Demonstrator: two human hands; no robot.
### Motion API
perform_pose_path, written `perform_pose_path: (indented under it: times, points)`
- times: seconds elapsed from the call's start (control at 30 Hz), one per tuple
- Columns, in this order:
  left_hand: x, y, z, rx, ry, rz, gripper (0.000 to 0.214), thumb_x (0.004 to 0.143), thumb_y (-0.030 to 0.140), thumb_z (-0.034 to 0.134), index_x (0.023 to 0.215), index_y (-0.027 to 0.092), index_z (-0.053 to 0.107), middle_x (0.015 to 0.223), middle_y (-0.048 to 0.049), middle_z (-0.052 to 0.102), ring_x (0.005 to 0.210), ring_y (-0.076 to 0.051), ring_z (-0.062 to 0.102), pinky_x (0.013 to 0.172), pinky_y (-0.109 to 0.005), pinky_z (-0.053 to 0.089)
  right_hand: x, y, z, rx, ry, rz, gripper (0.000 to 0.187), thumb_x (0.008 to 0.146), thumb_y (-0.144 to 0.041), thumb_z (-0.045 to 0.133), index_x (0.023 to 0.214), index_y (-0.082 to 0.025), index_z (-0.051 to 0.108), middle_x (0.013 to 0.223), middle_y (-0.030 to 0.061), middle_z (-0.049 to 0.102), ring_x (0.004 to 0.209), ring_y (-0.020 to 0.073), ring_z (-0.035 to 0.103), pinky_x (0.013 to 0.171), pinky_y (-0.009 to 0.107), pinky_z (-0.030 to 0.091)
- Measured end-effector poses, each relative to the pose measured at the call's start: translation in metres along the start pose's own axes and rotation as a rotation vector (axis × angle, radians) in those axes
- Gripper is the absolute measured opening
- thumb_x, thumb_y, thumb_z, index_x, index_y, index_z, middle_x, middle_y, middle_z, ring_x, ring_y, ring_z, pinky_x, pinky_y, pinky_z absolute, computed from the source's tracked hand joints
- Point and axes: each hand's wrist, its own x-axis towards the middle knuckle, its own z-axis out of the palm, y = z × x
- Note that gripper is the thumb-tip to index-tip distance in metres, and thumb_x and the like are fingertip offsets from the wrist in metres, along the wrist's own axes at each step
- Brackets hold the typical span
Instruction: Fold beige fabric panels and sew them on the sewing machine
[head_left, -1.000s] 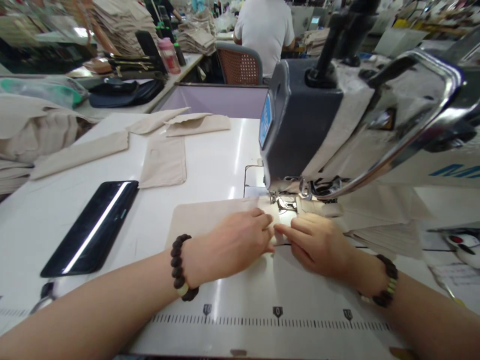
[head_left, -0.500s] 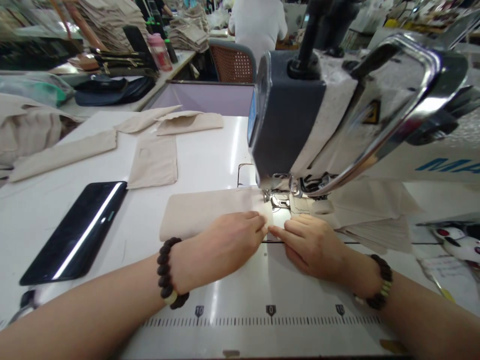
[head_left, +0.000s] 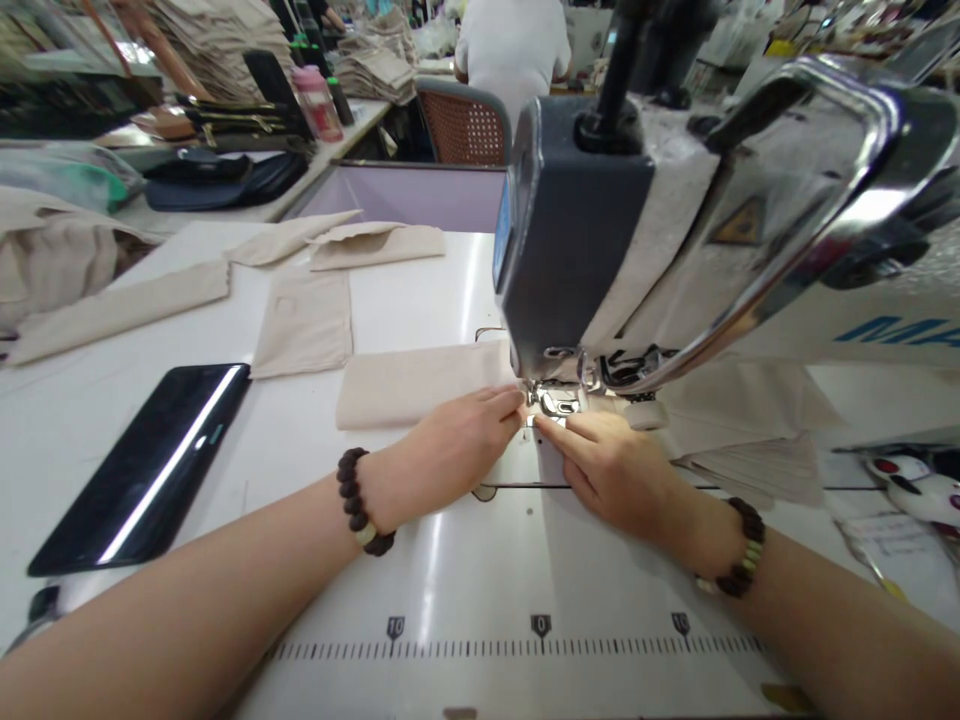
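Observation:
A folded beige fabric piece (head_left: 416, 385) lies flat with its right end under the presser foot (head_left: 559, 402) of a sewing machine (head_left: 577, 235). Close to the needle, my left hand (head_left: 457, 440) holds the near edge of this fabric, thumb and fingers pressed together. My right hand (head_left: 619, 460) rests flat on the machine bed just right of it, index finger stretched toward the fabric's corner. Its other fingers lie outstretched beside the foot. The fabric under my left fingertips is partly hidden.
More beige pieces (head_left: 304, 320) lie at the back left, near a dark phone (head_left: 142, 465). A stack of beige fabric (head_left: 757, 430) sits under the machine arm. A printed ruler (head_left: 540, 650) runs along the front edge. A person in white (head_left: 514, 50) sits beyond.
The fabric has moved away from me, further under the machine, and its near edge has come up level with the foot. Both hands have moved forward with it.

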Motion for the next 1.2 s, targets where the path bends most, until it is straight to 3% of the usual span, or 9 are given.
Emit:
perform_pose_path:
  times: [0.27, 0.63, 0.8, 0.9, 0.97, 1.07, 1.2]
  points:
    - [0.004, -0.009, 0.010, -0.015, 0.017, -0.042, 0.024, 0.088, 0.007, 0.042, 0.109, 0.007, 0.052, 0.112, -0.0130, 0.055, 0.110, -0.018, 0.050, 0.100, -0.035, 0.039, -0.001, 0.000, 0.000, 0.016, -0.018, 0.021, 0.035, 0.080, -0.010, 0.042, 0.111, -0.009, 0.057, 0.079, 0.0074, 0.060, 0.073, 0.0188, 0.053, 0.065, 0.029, 0.039]
    - [0.001, -0.006, 0.007, 0.028, 0.012, -0.052, 0.025, 0.088, 0.007, 0.041, 0.111, 0.006, 0.051, 0.116, -0.0156, 0.054, 0.114, -0.020, 0.048, 0.098, -0.034, 0.039, -0.001, 0.000, 0.002, -0.020, -0.020, 0.021, 0.037, 0.080, -0.011, 0.041, 0.114, -0.008, 0.056, 0.080, 0.0077, 0.061, 0.071, 0.0187, 0.053, 0.064, 0.029, 0.039]
    - [0.002, -0.003, 0.009, 0.193, -0.020, -0.209, 0.029, 0.088, 0.006, 0.037, 0.114, 0.005, 0.048, 0.118, -0.0196, 0.051, 0.115, -0.027, 0.047, 0.094, -0.046, 0.040, -0.004, 0.002, 0.005, -0.015, -0.015, 0.015, 0.037, 0.083, -0.012, 0.039, 0.115, -0.010, 0.057, 0.081, 0.0080, 0.061, 0.070, 0.0174, 0.053, 0.062, 0.028, 0.038]
    - [-0.005, -0.014, -0.002, 0.172, -0.016, -0.323, 0.033, 0.087, 0.004, 0.033, 0.117, 0.005, 0.046, 0.111, -0.0178, 0.056, 0.105, -0.024, 0.054, 0.087, -0.040, 0.045, -0.007, 0.005, 0.009, -0.040, 0.021, -0.008, 0.037, 0.085, -0.013, 0.036, 0.115, -0.009, 0.057, 0.078, 0.0079, 0.061, 0.066, 0.0165, 0.052, 0.059, 0.027, 0.037]
    - [-0.013, -0.027, -0.020, 0.074, 0.078, -0.449, 0.042, 0.083, 0.001, 0.034, 0.124, 0.006, 0.041, 0.105, -0.0148, 0.060, 0.097, -0.021, 0.058, 0.083, -0.036, 0.047, -0.007, 0.007, 0.011, -0.050, 0.037, -0.029, 0.037, 0.085, -0.014, 0.036, 0.115, -0.009, 0.058, 0.075, 0.0073, 0.060, 0.063, 0.0163, 0.051, 0.057, 0.028, 0.036]
    - [-0.027, -0.042, -0.057, -0.065, 0.337, -0.634, 0.051, 0.078, 0.002, 0.036, 0.128, 0.010, 0.039, 0.102, -0.0109, 0.063, 0.092, -0.020, 0.059, 0.082, -0.036, 0.048, -0.007, 0.007, 0.012, -0.045, 0.036, -0.037, 0.038, 0.084, -0.013, 0.037, 0.116, -0.010, 0.057, 0.074, 0.0066, 0.059, 0.063, 0.0170, 0.051, 0.057, 0.029, 0.036]
    - [-0.039, -0.039, -0.090, -0.544, 0.597, -0.560, 0.049, 0.080, 0.006, 0.028, 0.127, 0.009, 0.040, 0.102, -0.0093, 0.063, 0.091, -0.019, 0.060, 0.077, -0.033, 0.050, -0.006, 0.005, 0.008, -0.049, 0.029, -0.031, 0.038, 0.084, -0.012, 0.036, 0.114, -0.011, 0.058, 0.076, 0.0082, 0.060, 0.066, 0.0183, 0.052, 0.060, 0.031, 0.037]
